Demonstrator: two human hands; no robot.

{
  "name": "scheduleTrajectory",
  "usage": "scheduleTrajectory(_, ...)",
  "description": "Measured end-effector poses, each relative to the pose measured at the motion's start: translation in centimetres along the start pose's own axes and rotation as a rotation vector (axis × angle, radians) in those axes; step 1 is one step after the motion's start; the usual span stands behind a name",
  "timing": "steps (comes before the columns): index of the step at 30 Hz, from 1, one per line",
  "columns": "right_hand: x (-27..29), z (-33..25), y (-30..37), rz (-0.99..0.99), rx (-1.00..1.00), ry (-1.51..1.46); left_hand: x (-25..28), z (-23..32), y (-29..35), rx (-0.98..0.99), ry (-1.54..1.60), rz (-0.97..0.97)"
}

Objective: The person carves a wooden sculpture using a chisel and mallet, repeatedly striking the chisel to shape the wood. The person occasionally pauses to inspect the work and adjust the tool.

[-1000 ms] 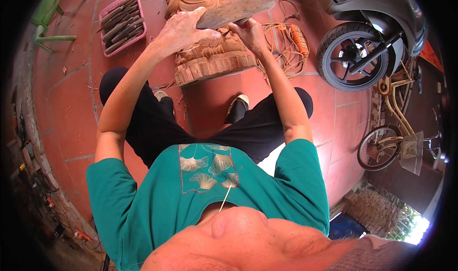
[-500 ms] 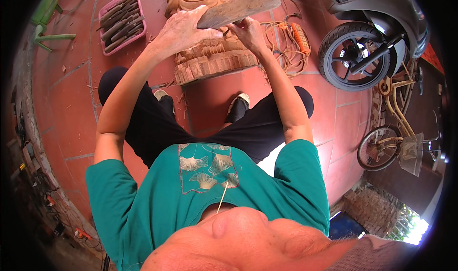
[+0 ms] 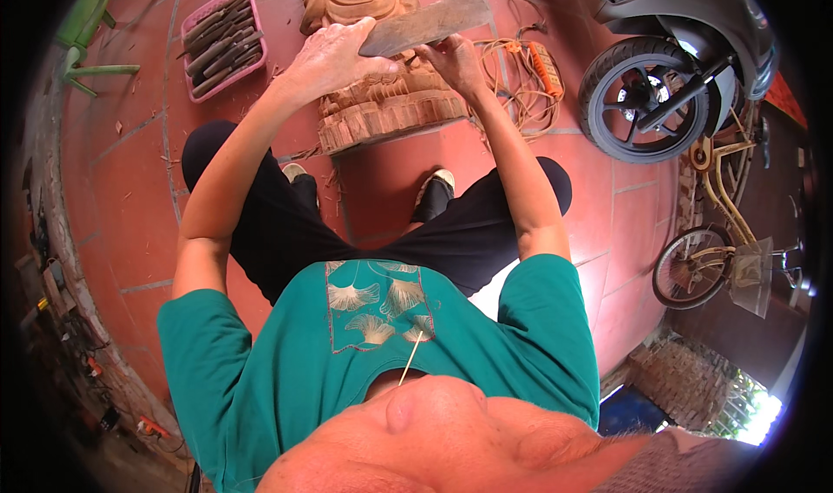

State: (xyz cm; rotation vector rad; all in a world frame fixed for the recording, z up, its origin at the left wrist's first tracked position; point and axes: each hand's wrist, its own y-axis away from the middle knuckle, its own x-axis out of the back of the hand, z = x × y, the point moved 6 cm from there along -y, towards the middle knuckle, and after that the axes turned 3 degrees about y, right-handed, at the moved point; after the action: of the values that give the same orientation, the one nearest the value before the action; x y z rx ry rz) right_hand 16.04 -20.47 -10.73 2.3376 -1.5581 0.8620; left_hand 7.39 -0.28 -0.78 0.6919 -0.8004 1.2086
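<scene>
My left hand (image 3: 334, 57) is closed around the near left end of a flat, worn wooden bat (image 3: 429, 24), which slants up to the right. Just under the bat, my right hand (image 3: 455, 62) has its fingers pinched together; what they hold is mostly hidden. Both hands are above a carved wooden statue (image 3: 382, 115), with drapery-like folds at its far part and a stepped base towards me. The bat and hands cover part of its middle.
A pink basket (image 3: 190, 76) of chisels stands at the left, near a green plastic chair (image 3: 82, 24). An orange power strip (image 3: 546, 69) with tangled cord lies right of the statue. A motorbike (image 3: 646, 98) and a bicycle (image 3: 724, 198) stand farther right. Wood shavings dot the tiles.
The bat's far end has moved a little left and down. Both hands stay at nearly the same place over the statue.
</scene>
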Motion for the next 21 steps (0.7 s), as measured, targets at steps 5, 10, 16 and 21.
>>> scheduleTrajectory(5, 0.3, 1.3, 0.7, 0.028, 0.008, -0.12, 0.1, 0.3, -0.1, -0.043, 0.01, 0.032)
scheduleTrajectory(10, 0.5, 0.8, 0.9, 0.012, -0.031, -0.159, 0.5, 0.0, 0.2, -0.044, 0.052, 0.058)
scheduleTrajectory(16, 0.5, 2.0, 0.7, 0.025, -0.049, -0.141, 0.6, 0.6, 0.1, -0.069, 0.076, 0.07)
scheduleTrajectory(21, 0.6, 0.8, 0.6, 0.021, -0.046, -0.028, 1.0, 1.3, 0.6, -0.082, 0.147, 0.091)
